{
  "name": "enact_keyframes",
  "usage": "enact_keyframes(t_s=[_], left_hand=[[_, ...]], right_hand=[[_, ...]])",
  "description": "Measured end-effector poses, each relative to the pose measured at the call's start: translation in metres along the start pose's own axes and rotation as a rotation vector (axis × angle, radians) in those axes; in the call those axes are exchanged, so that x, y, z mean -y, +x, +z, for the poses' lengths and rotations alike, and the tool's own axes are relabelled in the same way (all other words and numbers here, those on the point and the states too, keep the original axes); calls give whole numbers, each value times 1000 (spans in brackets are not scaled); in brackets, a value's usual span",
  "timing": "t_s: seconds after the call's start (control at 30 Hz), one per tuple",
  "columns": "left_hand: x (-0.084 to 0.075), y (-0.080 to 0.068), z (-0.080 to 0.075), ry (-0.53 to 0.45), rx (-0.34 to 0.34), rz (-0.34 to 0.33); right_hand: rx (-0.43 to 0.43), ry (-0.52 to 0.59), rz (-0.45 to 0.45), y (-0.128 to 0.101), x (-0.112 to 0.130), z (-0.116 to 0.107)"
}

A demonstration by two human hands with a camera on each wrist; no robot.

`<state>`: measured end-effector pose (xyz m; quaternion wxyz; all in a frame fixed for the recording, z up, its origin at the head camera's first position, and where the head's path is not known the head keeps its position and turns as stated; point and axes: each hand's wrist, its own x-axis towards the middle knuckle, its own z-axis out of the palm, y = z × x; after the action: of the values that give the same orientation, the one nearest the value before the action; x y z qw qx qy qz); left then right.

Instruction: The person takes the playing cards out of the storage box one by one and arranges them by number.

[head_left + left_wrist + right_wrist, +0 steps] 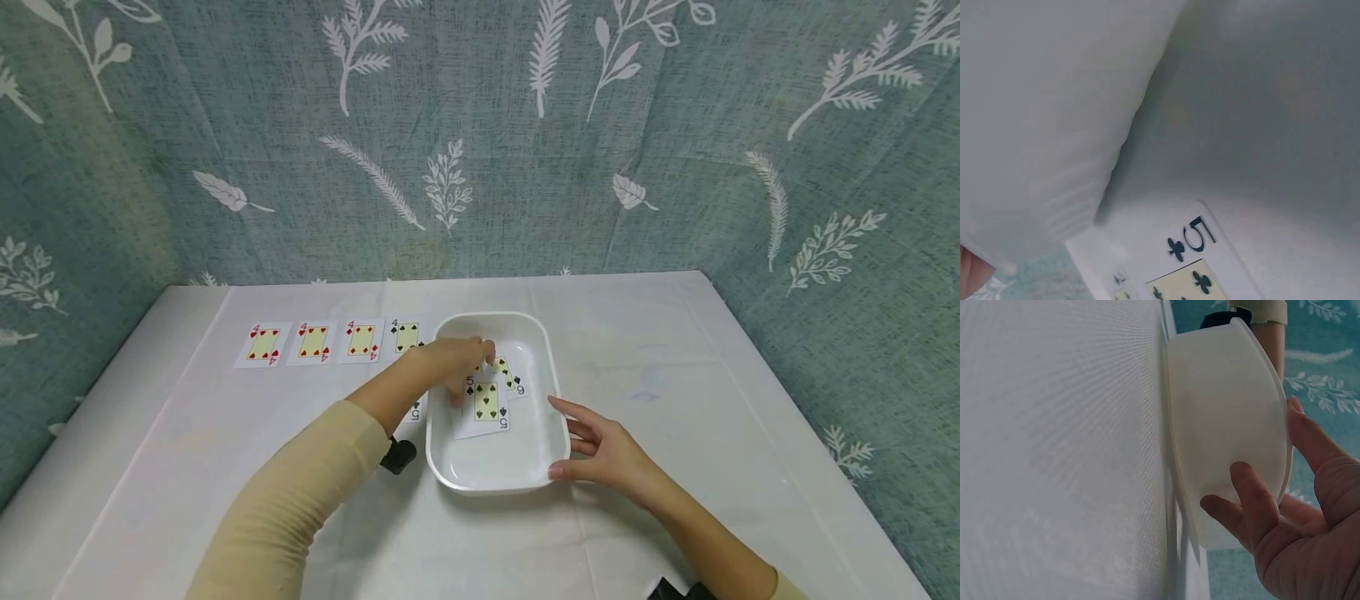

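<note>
Risk noted: the cards in the white tray overlap one another, so two may be lifted together if the top one is pinched carelessly. The tray is light and could slide on the smooth table if the support at its near right edge is lost.

Left hand: reached into the tray from the left, fingers curled down onto the cards near the five of spades. Whether a card is actually pinched cannot be told from the head view.

Right hand: fingers relaxed and spread, fingertips laid against the tray's outer wall at its near right corner; nothing is grasped.

A five of clubs lies on the table just left of the tray. Four fours are set in a row at the far left.
</note>
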<state>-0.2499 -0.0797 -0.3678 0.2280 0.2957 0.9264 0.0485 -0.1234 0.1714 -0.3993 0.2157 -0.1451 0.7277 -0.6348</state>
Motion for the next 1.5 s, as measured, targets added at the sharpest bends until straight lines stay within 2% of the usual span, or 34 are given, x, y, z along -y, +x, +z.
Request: enact_keyframes(t_s=[0.3,0.47,0.6,0.8,0.93,1.27,1.5], left_hand=[[0,7,5,9,-71,-7],[0,11,5,-11,-79,-12],[-1,15,4,-87,-66,-12],[-3,24,3,-176,-61,31],[-5,28,5,-220,-60,3],[-8,31,15,-342,-112,-47],[-8,28,13,-316,-92,-93]], right_hand=[[0,1,0,0,1,0],[1,0,-2,0,0,-1],[2,2,-3,0,0,-2],[9,10,-9,1,-1,-3],[11,1,-14,1,-2,-3],[8,0,-16,2,-2,-3],[16,14,-11,2,-4,-2]])
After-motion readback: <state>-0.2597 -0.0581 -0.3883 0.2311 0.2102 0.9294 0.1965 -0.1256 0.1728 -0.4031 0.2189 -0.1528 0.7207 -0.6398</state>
